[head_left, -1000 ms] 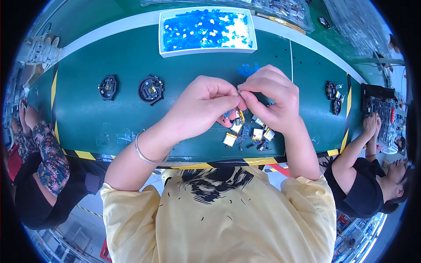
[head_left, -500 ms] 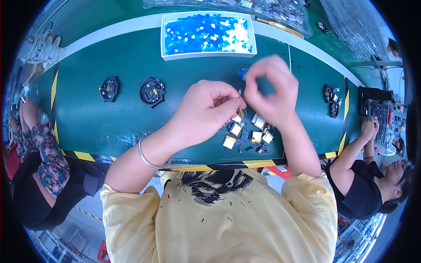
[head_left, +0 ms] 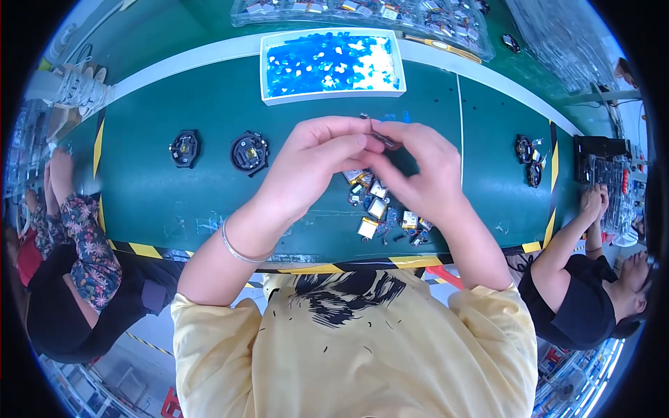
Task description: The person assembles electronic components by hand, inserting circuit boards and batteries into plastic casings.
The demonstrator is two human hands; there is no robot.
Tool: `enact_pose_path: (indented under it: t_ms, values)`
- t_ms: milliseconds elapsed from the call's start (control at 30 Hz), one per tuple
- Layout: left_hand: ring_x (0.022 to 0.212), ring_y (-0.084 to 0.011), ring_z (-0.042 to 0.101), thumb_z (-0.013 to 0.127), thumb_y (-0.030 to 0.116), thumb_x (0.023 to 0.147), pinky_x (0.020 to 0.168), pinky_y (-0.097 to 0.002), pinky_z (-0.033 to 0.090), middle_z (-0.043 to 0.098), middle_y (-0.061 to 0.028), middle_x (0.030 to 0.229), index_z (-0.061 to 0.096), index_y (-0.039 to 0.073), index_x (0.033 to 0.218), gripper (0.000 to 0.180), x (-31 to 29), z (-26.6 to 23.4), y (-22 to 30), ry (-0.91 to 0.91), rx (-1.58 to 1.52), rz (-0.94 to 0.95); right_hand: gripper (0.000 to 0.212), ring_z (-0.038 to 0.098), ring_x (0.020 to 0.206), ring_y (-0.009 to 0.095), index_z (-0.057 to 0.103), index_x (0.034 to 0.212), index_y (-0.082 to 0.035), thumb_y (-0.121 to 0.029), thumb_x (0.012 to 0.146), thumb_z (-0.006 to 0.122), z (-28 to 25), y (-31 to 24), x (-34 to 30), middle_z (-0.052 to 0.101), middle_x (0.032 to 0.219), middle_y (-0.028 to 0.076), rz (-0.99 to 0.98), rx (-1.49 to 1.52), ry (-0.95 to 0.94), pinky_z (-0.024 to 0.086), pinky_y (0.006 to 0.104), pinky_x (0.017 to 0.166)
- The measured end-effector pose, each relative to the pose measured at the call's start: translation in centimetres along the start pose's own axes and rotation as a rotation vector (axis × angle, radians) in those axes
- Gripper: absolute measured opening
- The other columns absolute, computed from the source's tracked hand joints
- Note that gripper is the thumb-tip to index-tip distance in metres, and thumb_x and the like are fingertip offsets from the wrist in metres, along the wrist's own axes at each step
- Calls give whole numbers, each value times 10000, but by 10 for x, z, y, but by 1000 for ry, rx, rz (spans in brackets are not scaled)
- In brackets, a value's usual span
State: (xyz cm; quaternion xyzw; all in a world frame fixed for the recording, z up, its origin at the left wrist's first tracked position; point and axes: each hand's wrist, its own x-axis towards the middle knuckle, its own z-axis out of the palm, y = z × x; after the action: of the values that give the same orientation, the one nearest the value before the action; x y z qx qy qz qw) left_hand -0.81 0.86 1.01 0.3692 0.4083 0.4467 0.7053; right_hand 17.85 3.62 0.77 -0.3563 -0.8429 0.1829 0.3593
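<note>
My left hand point(head_left: 317, 161) and my right hand point(head_left: 426, 166) meet above the table, fingers closed in a pinch. Between the fingertips is a small dark electronic part point(head_left: 387, 142), its exact kind too small to make out. Both hands grip it. Just below them lies a loose heap of small silvery battery cells point(head_left: 377, 207) with yellow edges, mixed with little dark components point(head_left: 401, 237). My right hand partly covers the heap. Small blue pieces point(head_left: 406, 117) lie on the table just beyond my right fingers.
Two round black watch housings point(head_left: 184, 149) point(head_left: 249, 152) lie to the left, more dark housings point(head_left: 534, 174) to the right. A white box point(head_left: 333, 97) of blue pieces stands at the back, before clear trays point(head_left: 362, 17) of parts. Co-workers sit either side; yellow-black tape point(head_left: 418, 262) edges the table.
My right hand, blurred and raised beside the left before, has come in to meet it at the small dark part. My left hand has shifted slightly up. The whole view has moved a little.
</note>
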Motion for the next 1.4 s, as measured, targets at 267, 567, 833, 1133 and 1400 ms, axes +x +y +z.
enact_pose_path:
  t_ms: [267,567,833,1133,1400]
  values:
    - [655,-261,657,757,224,728,585,-350,498,661,-130,715,695,30,854,239,-20,-56,70,503,1370,105,146,653,700,146,702,897,-25,9,757,727,-7,11,4,680,828,80,246,235,68,513,253,649]
    - [711,-327,616,842,271,580,626,-397,465,614,-136,689,595,16,718,381,-28,-57,48,194,1708,24,140,647,768,145,626,880,-6,46,761,679,-14,7,7,668,907,73,209,192,15,504,261,740]
    - [994,-311,574,747,55,653,830,-379,473,581,-125,1051,590,64,1085,459,-17,-33,29,-11,1414,336,96,664,887,121,556,932,-3,49,870,607,-11,5,2,649,903,45,519,800,-96,509,246,799]
    - [848,-297,557,723,41,662,773,-369,466,550,-107,885,589,65,1004,368,-21,-21,30,-183,1450,152,88,632,843,70,587,917,16,44,858,646,-14,4,2,648,871,29,578,819,-63,515,206,739]
    - [736,-86,622,581,12,914,583,-237,513,601,-45,842,547,24,1016,108,1,-12,6,113,395,154,100,585,953,92,569,898,17,62,847,641,-12,-1,-1,612,1004,75,507,1039,-114,501,231,802]
